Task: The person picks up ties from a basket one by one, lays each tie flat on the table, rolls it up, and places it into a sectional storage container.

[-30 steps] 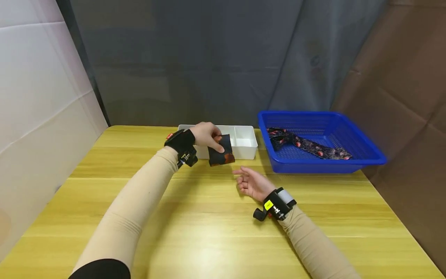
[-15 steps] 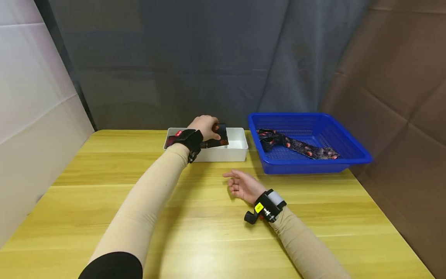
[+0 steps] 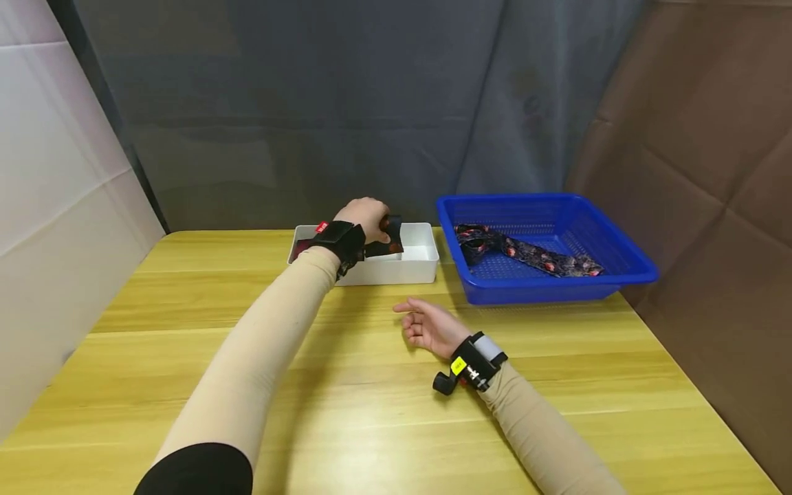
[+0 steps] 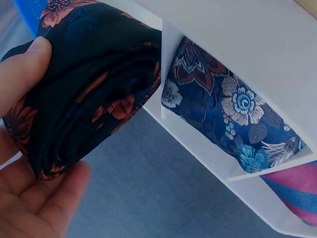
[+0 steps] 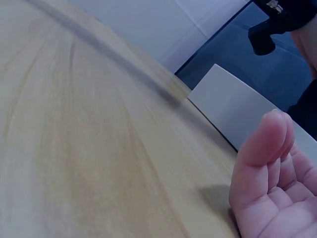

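My left hand (image 3: 365,216) grips a rolled necktie (image 4: 99,74), dark with orange flowers, over the white divided box (image 3: 386,273). Seen from the left wrist, the thumb presses one side of the roll and the fingers support the other. Inside the box, a blue flowered necktie (image 4: 237,104) fills one compartment, and a pink-and-blue striped piece of fabric (image 4: 297,191) shows in another. Near the table's middle, my right hand (image 3: 436,330) rests palm up, its fingers loosely curled around nothing.
To the right of the box stands a blue plastic basket (image 3: 557,292). A dark flowered necktie (image 3: 544,260) lies loose in it. The wooden table (image 3: 371,426) ends at a grey curtain (image 3: 297,124) behind the box.
My left hand has carried the rolled necktie from in front of the box to over its compartments. The right hand keeps its pose, and the head view has shifted slightly.
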`<action>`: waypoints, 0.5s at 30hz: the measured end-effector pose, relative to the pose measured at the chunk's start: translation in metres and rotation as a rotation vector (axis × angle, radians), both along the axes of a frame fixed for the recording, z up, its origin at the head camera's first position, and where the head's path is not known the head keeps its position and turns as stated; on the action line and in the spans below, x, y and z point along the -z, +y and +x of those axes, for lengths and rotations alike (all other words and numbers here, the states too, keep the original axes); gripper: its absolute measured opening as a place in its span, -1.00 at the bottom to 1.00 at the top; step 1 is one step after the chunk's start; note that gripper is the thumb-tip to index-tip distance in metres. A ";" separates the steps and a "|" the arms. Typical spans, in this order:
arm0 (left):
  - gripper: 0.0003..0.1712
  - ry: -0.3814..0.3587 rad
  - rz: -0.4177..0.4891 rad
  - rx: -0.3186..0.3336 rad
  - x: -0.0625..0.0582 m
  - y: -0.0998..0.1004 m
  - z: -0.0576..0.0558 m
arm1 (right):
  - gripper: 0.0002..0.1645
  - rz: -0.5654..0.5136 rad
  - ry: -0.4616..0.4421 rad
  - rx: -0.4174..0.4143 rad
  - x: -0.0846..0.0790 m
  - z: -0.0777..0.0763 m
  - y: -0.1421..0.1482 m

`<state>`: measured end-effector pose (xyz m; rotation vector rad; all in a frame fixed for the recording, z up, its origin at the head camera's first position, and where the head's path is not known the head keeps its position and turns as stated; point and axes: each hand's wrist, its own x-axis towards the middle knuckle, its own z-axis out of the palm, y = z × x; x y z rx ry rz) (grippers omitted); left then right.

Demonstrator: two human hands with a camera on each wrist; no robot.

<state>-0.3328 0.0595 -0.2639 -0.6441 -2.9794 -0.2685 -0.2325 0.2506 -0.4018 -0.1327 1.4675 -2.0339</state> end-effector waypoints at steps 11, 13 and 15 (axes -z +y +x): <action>-0.78 -0.018 -0.067 -0.027 0.004 0.008 -0.003 | -0.60 -0.004 0.008 0.004 -0.002 -0.001 -0.004; -0.77 -0.023 -0.071 -0.031 0.008 0.008 -0.005 | -0.60 -0.008 0.006 0.001 -0.001 -0.001 -0.005; -0.76 -0.023 -0.084 -0.036 0.015 0.007 -0.007 | -0.61 -0.011 0.003 -0.008 0.000 -0.001 -0.008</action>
